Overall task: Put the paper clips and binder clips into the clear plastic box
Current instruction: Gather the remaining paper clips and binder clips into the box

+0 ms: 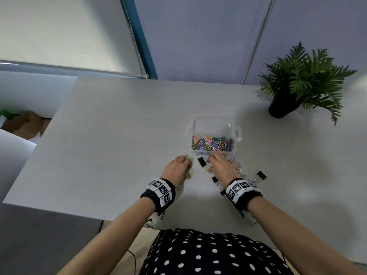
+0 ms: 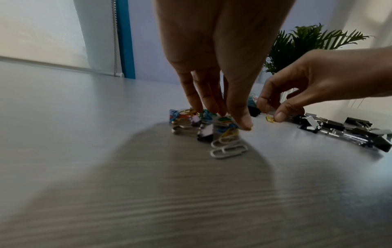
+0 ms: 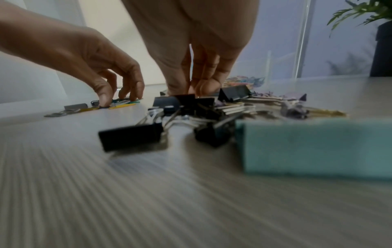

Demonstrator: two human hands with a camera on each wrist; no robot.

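Note:
The clear plastic box [image 1: 213, 124] stands open on the table, with several coloured paper clips [image 1: 212, 143] in its near half. Just before it, my left hand [image 1: 186, 165] reaches down onto a small pile of coloured paper clips [image 2: 203, 120], thumb and fingertips closing on them. To its right, my right hand [image 1: 209, 163] has curled fingers and pinches a yellow paper clip [image 2: 269, 118] against the table beside a black binder clip [image 1: 201, 161]. More black binder clips [image 3: 191, 107] lie under and behind the right wrist. Two white paper clips [image 2: 229, 149] lie nearest the left wrist.
A potted fern [image 1: 297, 82] stands at the table's back right. One binder clip [image 1: 261, 175] lies apart to the right of my right wrist. A blurred teal block [image 3: 314, 146] fills the right wrist view's near right. The table's left edge [image 1: 39, 139] drops off.

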